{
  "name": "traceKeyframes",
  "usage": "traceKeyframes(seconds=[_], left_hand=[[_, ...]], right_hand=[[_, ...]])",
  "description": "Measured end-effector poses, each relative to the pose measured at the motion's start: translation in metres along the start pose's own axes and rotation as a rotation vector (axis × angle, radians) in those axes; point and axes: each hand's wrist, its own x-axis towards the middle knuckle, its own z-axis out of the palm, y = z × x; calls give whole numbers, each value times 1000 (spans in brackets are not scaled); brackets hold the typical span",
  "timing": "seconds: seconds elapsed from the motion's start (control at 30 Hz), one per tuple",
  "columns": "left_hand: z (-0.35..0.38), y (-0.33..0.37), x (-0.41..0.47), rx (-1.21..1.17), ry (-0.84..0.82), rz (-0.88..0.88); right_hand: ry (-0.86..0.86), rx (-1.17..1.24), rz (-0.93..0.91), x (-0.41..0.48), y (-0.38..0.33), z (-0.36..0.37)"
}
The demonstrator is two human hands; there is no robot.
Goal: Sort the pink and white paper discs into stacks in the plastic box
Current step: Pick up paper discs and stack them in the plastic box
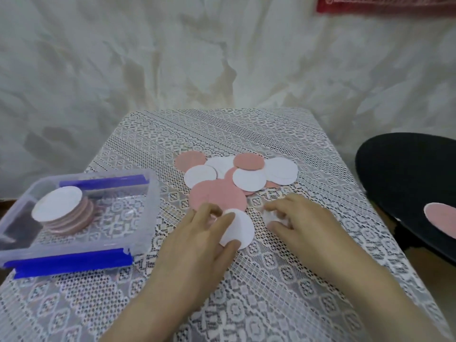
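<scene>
With the left hand (204,233) pinching a white disc (240,228) at 6 o'clock of the pile (249,178) and the right hand (303,218) curled but too blurred to read, the thin paper may slip from that edge pinch before reaching the plastic box (74,253) at 9 o'clock

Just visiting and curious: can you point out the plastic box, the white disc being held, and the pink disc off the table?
plastic box (74,248): head view, near clear wall.
white disc (241,229): head view, middle of its bare face.
pink disc (441,219): head view, its pink middle.
</scene>
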Motion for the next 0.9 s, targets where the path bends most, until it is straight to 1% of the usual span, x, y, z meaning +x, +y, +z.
traceKeyframes(seconds=[0.13,0.3,0.4,0.6,0.9], left_hand=[[0,0,-7,-6,24,-3],[-3,-1,-15,-17,60,-10],[-2,-2,-21,-40,72,-7],[0,0,-17,-114,113,-13],[7,-7,-2,-157,126,6]], right_hand=[[-16,-4,93,-5,3,-2],[22,-19,214,-13,6,-4],[13,-23,271,-18,4,1],[-5,0,258,-21,-6,2],[-17,28,233,-9,-8,1]])
